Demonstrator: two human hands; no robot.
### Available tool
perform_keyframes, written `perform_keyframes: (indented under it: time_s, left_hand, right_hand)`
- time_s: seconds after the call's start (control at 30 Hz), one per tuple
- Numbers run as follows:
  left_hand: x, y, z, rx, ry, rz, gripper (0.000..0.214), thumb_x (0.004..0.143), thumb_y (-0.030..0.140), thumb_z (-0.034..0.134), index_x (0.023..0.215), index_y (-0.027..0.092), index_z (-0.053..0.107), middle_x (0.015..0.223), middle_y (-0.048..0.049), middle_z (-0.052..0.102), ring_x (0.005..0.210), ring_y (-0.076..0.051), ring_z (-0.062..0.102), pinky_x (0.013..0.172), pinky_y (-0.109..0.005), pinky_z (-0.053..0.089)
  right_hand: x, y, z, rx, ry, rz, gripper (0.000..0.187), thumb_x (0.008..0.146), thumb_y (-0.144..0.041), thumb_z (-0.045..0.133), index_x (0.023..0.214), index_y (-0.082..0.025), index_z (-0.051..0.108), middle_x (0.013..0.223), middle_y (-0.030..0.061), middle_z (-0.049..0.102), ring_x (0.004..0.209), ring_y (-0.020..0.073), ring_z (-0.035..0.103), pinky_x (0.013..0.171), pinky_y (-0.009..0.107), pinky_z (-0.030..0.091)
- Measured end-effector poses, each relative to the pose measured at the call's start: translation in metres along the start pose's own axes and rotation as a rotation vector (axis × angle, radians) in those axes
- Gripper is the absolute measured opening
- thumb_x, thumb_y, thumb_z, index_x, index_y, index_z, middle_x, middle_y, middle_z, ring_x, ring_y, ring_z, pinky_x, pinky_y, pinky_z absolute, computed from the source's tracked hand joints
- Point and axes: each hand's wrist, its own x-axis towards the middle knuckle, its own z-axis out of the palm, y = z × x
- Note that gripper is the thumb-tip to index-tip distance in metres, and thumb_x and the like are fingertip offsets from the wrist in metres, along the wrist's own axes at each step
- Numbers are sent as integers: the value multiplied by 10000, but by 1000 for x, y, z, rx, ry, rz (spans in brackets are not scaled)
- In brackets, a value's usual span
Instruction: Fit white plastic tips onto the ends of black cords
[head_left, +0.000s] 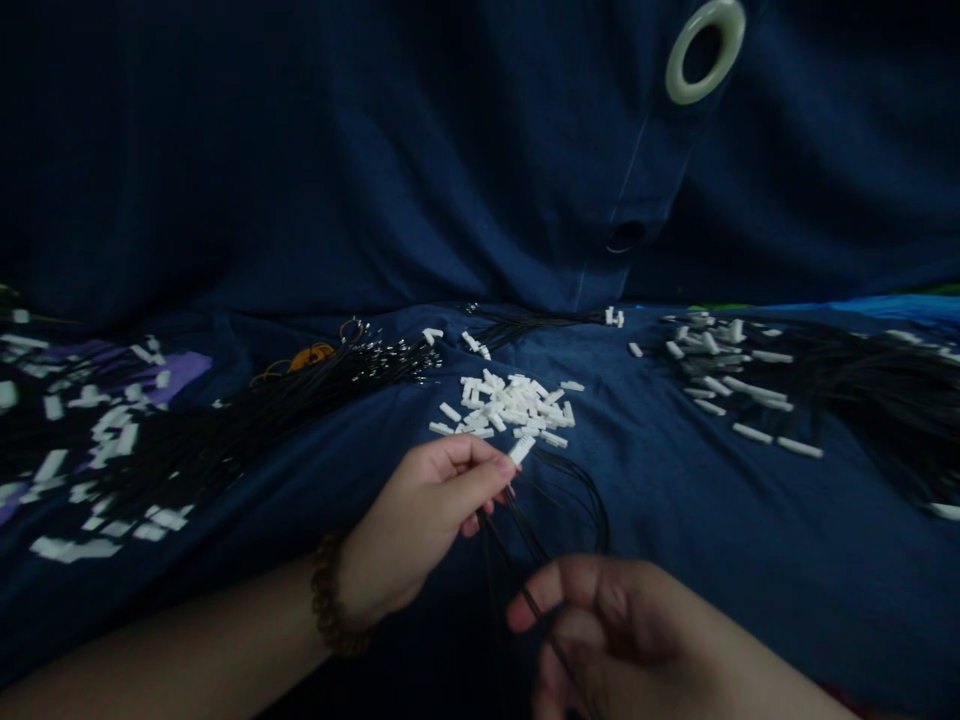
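While the fingers (pixel 480 478) of the left hand (pixel 424 525) press thumb against forefinger, they are closed on a small white piece (pixel 523 449). Its free end sticks out up and to the right.

Thin black cords (pixel 525 535) hang from the same pinch and run down toward the right hand (pixel 637 640). The right hand is low in view and blurred. Its thumb and forefinger are closed on one of the black cords, and the other fingers are curled. Between the two hands the cords loop out to the right and lie on the dark blue cloth (pixel 712 540). A brown beaded bracelet (pixel 324 600) sits on the left wrist.

Just beyond the held piece is a loose pile of white pieces (pixel 510 405) on the cloth, very near it. Left of the pile lies a long cord bundle (pixel 247 425), its metal ends pointing toward the pile. An orange item (pixel 311 355) behind it is too dim to identify. At the far left more white bits lie scattered over cords, blurred.

On the right, well apart, is a second cord bundle (pixel 840 375) with white pieces on it. The cloth rises behind, with a white ring (pixel 705 50) set in it at upper right.
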Motion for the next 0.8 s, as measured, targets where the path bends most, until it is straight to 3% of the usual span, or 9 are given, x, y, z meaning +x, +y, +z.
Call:
perform_keyframes:
  time_s: [0.17,0.27,0.4,0.63,0.8]
  left_hand:
    - [-1,-2,0,-2,-9,17,133,747,259,559,669,151,569,577,44,509,522,-63,421,440,-158,297]
    - [-1,-2,1,-3,-17,25,133,747,256,558,666,152,571,566,49,506,513,-60,420,431,-152,293]
    - [0,-2,1,-11,-21,25,144,744,265,565,664,146,569,574,50,511,513,-54,421,426,-145,298]
    - [0,-2,-1,-10,-17,35,139,753,253,556,657,152,565,548,58,502,498,-47,417,427,-138,307]
    - [0,-2,-1,-16,-18,30,136,755,256,553,659,159,561,549,60,502,503,-48,419,436,-140,312]
  right_hand:
    - [11,6,-1,-155,-59,-79,187,864,-207,396,989,-98,481,583,-6,540,418,0,422,398,63,298]
    - [13,4,-2,-277,-48,-89,162,813,-245,489,842,-90,527,519,-32,476,394,3,377,372,74,270]
    - [7,1,-3,-434,36,-148,149,758,-217,532,666,-129,455,496,-57,406,413,16,328,360,100,219]
    - [-14,-8,-14,-947,278,-413,110,746,-152,421,756,-192,523,619,-22,574,517,90,521,446,174,326]
    - [-23,-17,-24,-899,346,-555,135,778,-163,429,880,-213,501,656,-35,568,520,73,527,483,159,387]
